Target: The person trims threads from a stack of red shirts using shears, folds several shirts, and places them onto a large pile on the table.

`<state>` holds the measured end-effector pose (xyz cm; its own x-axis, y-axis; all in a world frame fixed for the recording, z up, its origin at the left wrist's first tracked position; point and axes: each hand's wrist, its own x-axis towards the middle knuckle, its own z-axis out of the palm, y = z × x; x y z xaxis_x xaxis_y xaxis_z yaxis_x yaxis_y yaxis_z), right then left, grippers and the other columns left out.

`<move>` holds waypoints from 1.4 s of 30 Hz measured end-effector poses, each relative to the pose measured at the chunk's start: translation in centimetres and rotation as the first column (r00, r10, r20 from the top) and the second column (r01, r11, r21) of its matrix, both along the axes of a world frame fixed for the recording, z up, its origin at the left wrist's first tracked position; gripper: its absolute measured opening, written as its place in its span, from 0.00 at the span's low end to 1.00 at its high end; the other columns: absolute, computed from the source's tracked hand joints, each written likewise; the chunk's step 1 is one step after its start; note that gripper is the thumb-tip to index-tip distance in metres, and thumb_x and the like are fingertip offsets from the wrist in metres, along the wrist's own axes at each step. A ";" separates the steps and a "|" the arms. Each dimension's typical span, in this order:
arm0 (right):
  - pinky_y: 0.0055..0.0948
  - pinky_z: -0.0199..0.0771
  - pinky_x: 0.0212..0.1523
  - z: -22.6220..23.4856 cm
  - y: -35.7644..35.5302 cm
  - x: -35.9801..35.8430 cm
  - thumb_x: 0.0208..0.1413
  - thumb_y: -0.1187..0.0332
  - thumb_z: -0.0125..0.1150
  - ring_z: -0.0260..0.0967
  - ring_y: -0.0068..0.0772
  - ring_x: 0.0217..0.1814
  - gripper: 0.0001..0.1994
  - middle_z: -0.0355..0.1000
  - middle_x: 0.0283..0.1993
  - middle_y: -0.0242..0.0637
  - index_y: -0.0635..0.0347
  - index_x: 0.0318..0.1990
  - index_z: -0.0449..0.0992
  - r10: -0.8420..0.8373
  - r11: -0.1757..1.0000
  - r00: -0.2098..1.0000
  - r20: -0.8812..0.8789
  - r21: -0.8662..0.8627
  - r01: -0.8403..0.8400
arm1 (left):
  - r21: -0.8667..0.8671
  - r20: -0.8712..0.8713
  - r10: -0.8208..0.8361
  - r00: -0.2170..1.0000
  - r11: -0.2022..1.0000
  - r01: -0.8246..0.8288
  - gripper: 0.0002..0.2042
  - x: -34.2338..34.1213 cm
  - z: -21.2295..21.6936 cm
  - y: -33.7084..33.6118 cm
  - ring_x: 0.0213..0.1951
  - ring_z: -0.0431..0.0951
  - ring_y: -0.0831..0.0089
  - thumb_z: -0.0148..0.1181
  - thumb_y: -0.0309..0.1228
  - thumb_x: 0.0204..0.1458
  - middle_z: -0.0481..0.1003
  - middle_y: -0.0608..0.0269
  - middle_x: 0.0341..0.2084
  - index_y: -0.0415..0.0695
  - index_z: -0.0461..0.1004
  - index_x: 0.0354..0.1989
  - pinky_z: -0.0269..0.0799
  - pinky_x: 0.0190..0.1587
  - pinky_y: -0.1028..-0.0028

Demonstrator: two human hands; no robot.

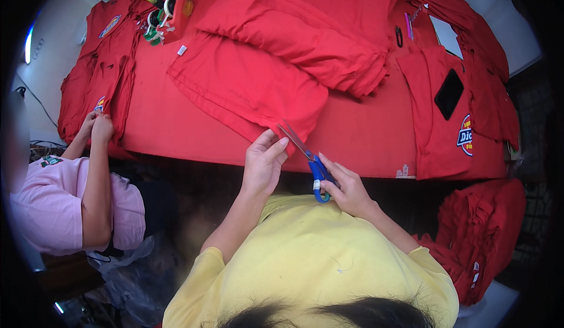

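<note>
Red garment (252, 87), folded, lies at the middle of the table, its near corner reaching the near edge between the two hands.

Far left: co-worker in a pink shirt (70, 210), both hands on a red garment hanging over the left end of the table (352, 134), which is covered in red cloth.

Far left of centre: orange holder (170, 11) with rolls of tape and small tools.

Near centre, left: left hand (264, 160), fingers bent, fingertips pinching the near corner of the red garment.

Near centre, right: right hand (346, 187), closed around the blue handles of the scissors (308, 160); blades slightly parted, tips pointing far-left, touching the garment's corner just beside the left fingertips.

Far right: stacked red garments with sewn patches; a black phone (449, 93) rests on the near one; a pink pen (408, 25) and a small dark clip lie beyond it.

Near right, below the table: pile of red garments (482, 234).

Near edge: yellow shirt (311, 257) of the person at work.
</note>
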<state>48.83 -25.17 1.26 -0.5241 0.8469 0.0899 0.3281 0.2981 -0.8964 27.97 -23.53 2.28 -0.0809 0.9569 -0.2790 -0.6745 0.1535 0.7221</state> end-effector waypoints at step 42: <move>0.29 0.71 0.40 0.1 4.2 -1.7 0.56 0.68 0.58 0.70 0.30 0.37 0.27 0.71 0.38 0.42 0.59 0.64 0.60 0.073 0.975 0.993 -0.091 -0.202 -0.090 | 0.062 -0.149 0.115 0.982 0.992 -0.107 0.15 -2.4 -0.1 2.7 0.46 0.74 0.72 0.50 0.19 0.56 0.73 0.58 0.46 0.35 0.68 0.52 0.71 0.46 0.74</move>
